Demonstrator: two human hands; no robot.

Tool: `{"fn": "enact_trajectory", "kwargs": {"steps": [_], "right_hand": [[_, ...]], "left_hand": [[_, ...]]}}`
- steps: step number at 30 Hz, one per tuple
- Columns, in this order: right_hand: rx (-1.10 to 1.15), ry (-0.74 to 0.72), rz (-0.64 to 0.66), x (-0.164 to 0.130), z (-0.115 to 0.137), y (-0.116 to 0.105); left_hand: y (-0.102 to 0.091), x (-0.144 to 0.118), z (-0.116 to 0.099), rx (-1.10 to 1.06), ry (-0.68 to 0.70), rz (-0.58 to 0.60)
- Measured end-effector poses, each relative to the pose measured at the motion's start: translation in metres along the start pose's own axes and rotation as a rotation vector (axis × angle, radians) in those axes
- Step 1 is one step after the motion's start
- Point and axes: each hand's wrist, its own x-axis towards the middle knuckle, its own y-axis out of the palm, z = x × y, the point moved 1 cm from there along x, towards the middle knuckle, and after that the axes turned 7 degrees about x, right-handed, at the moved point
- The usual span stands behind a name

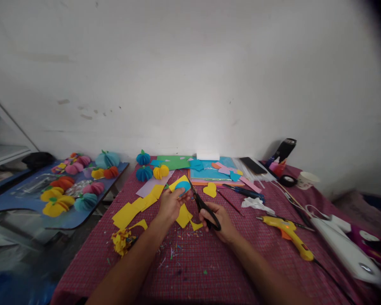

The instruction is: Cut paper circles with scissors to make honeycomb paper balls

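My left hand pinches a piece of yellow paper with a blue rounded paper shape lying against it. In my right hand is a pair of black scissors, its blades pointing up and left at the right edge of the yellow paper. How far the blades are apart is hard to see. Yellow paper scraps lie on the cloth just below my hands. A yellow heart-shaped cutout rests to the right of the scissors' blades. More yellow paper pieces are spread to the left of my left hand.
A yellow glue gun with a cord lies at the right, near a white power strip. Folded paper pumpkins stand at the back left, more on the blue side table. Coloured paper sheets and a black bottle are along the wall.
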Motion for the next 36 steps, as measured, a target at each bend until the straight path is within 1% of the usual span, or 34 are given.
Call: {"fn": "enact_trajectory", "kwargs": {"steps": [5,10,13,17,24,28,36], "right_hand": [[-0.03,0.002,0.008,-0.001,0.003,-0.002],[-0.058,0.01,0.029,-0.001,0.008,-0.005],[-0.044,0.023,0.038,-0.002,0.011,-0.009],[-0.014,0.041,0.017,-0.002,0.012,-0.013],[0.007,0.043,0.022,0.0,0.012,-0.013],[0.002,0.035,0.02,0.0,0.013,-0.013],[-0.038,0.041,0.033,-0.002,0.018,-0.014]], "left_hand": [[0.0,0.0,-0.002,0.011,-0.012,-0.003],[-0.003,0.001,-0.002,0.041,-0.027,0.021],[-0.005,0.002,-0.002,0.063,-0.03,0.027],[-0.005,0.003,-0.002,0.091,-0.034,0.02],[-0.001,0.001,-0.004,0.112,-0.042,0.037],[-0.002,0.001,-0.003,0.116,-0.05,0.022],[-0.004,0.002,-0.005,0.127,-0.062,0.053]]}}
